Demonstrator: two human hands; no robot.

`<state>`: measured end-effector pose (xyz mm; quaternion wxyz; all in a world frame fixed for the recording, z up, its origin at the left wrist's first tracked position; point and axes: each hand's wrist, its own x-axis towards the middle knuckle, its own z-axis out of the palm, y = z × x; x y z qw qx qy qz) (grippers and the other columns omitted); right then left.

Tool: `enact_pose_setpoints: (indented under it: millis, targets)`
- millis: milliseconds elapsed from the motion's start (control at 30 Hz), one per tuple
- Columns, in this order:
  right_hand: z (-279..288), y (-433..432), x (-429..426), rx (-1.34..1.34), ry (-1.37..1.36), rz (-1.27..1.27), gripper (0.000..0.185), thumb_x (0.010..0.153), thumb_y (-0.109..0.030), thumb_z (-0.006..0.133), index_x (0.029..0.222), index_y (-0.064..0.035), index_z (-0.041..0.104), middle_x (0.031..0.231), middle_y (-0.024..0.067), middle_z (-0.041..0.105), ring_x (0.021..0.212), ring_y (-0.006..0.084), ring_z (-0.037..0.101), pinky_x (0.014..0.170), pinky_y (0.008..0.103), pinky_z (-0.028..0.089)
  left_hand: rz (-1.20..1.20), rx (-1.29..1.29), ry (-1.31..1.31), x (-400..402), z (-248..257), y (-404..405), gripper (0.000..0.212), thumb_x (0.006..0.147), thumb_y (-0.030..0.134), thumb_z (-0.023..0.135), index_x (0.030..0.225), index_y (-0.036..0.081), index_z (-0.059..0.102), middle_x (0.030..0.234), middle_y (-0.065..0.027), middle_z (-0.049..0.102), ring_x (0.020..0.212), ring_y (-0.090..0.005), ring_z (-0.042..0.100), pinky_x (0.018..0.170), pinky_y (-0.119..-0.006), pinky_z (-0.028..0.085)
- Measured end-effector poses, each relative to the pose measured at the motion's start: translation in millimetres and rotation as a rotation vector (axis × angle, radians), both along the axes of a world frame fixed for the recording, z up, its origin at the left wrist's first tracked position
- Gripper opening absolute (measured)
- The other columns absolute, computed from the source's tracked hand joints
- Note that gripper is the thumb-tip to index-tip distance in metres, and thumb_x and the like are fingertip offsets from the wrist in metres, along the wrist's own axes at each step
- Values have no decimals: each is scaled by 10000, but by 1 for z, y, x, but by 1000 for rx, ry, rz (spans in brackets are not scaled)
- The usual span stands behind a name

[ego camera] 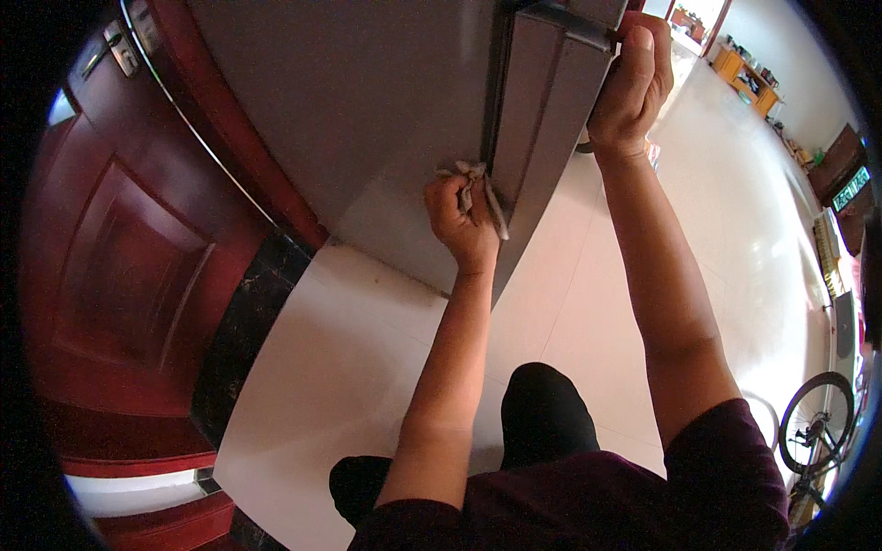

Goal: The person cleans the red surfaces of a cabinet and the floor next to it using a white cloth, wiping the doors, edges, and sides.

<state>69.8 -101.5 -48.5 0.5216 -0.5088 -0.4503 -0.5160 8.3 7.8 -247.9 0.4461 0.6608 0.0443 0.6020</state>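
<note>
A crumpled grey cloth (pixel 472 182) is bunched in my left hand (pixel 458 217). That hand presses against the flat dark grey side panel (pixel 413 103) of a tall cabinet-like unit, possibly a refrigerator. It is low on the panel, beside the dark vertical seam (pixel 495 103). To the right of the seam runs a grey door edge (pixel 544 103) with a lengthwise groove. Higher up, my right hand (pixel 634 82) is curled around the outer corner of this door, next to a dark crosspiece (pixel 572 29). Its fingertips are hidden behind the corner.
A dark red panelled door (pixel 138 268) and its frame stand at the left, above a black stone threshold (pixel 241 337). Pale tiles (pixel 572 296) cover the floor. At the right are a bicycle wheel (pixel 816 421) and, farther off, a wooden cabinet (pixel 747 79) along the wall.
</note>
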Motion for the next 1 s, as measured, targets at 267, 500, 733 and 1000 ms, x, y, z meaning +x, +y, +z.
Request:
enact_pose_setpoints:
  millis: [267, 500, 733, 1000]
  targets:
    - [-2, 4, -6, 12, 4, -57, 259, 917, -183, 353, 782, 2, 475, 754, 114, 435, 723, 237, 423, 697, 316, 346, 103, 188, -139, 29, 51, 23, 244, 861, 268, 603, 849, 72, 459, 895, -86, 357, 866, -226, 366, 767, -394, 327]
    - [-6, 9, -19, 5, 63, -86, 228, 881, -150, 358, 770, 16, 469, 772, 144, 448, 720, 267, 407, 692, 336, 350, 157, 271, -281, 43, 171, 49, 276, 870, 274, 565, 801, 32, 452, 842, -113, 383, 787, -232, 389, 736, -410, 352]
    - [-8, 4, -14, -8, 82, -49, 246, 904, -165, 347, 789, 17, 465, 798, 119, 443, 750, 228, 417, 706, 310, 347, -211, -42, -343, 25, 314, 56, 245, 848, 115, 573, 663, -19, 485, 612, -118, 478, 591, -254, 497, 569, -339, 403]
    - [-2, 1, -12, -29, 14, -202, 353, 945, -243, 271, 856, 9, 502, 776, 75, 469, 692, 155, 420, 646, 269, 349, 16, 98, -318, 58, 101, 72, 184, 908, 160, 472, 985, -8, 467, 936, -119, 433, 937, -233, 476, 758, -380, 405]
